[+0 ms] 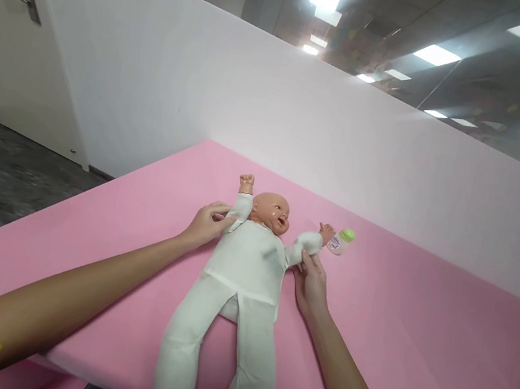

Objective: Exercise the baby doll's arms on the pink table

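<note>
A baby doll (252, 262) in a white top and white trousers lies on its back on the pink-covered table (147, 223), its head away from me and turned to the right. Both of its arms are raised beside its head. My left hand (206, 224) is closed on the doll's sleeved upper arm on the left side. On the other side, my right hand (311, 284) grips the doll's other arm near the elbow, thumb and fingers around the white sleeve. The doll's feet are mostly cut off at the bottom edge.
A small baby bottle (341, 241) with a green cap lies just beyond the doll's hand on the right. A white partition wall (302, 116) runs along the table's far edge. At the left stands a closed door (29, 59) above the dark floor.
</note>
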The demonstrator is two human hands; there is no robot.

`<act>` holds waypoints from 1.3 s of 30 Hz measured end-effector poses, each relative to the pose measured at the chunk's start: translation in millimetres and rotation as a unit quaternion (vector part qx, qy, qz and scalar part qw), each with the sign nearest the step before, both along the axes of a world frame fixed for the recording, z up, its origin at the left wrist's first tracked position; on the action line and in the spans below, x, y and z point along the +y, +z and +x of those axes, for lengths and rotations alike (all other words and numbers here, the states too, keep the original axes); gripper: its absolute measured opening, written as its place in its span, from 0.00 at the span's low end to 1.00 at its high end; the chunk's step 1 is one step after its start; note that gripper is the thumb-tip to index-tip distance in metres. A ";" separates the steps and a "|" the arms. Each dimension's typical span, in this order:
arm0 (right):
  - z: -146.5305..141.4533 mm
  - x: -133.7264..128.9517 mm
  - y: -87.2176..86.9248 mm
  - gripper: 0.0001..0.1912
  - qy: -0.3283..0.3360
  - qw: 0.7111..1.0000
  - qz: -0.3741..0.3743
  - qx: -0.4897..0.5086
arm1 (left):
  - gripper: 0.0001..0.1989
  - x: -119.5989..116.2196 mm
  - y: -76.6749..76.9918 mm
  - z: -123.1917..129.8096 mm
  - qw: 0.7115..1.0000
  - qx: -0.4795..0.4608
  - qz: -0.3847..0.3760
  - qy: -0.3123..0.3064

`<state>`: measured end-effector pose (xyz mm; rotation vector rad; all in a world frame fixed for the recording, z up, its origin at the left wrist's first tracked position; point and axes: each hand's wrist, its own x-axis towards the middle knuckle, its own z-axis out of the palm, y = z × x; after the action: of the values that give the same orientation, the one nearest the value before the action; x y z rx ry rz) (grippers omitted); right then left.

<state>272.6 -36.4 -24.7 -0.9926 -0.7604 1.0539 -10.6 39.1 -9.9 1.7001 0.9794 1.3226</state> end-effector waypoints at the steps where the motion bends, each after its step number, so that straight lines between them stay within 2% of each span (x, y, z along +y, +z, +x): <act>1: 0.0 -0.9 0.9 0.22 0.003 1.000 0.003 -0.005 | 0.16 -0.2 0.3 0.2 1.000 -0.005 0.004 -0.009; 7: 2.2 -2.3 0.2 0.19 0.025 0.999 0.012 -0.030 | 0.14 -0.7 1.3 2.0 0.999 -0.028 0.005 -0.042; 12: 1.9 0.4 -3.9 0.20 0.026 0.999 0.022 -0.031 | 0.19 -1.1 3.3 2.7 0.994 -0.067 -0.055 -0.060; 17: 2.1 2.8 -6.4 0.21 0.015 0.998 0.043 -0.038 | 0.19 -0.7 3.6 2.6 0.993 -0.093 -0.059 -0.036; 23: 3.8 4.6 -10.8 0.21 0.008 0.999 0.023 -0.029 | 0.17 -0.8 3.6 2.3 0.992 -0.092 -0.063 -0.055; 33: 3.3 3.5 -8.2 0.20 0.018 0.999 0.014 -0.048 | 0.21 -2.8 6.4 1.9 0.991 -0.087 -0.081 -0.052; 39: 1.6 4.5 -4.8 0.16 0.008 0.999 0.022 -0.025 | 0.21 -6.3 9.1 2.6 0.990 -0.095 -0.094 -0.054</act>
<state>274.2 -31.9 -29.5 -0.9793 -0.8306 1.0260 -8.0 32.9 -0.9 1.4370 0.8593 1.2542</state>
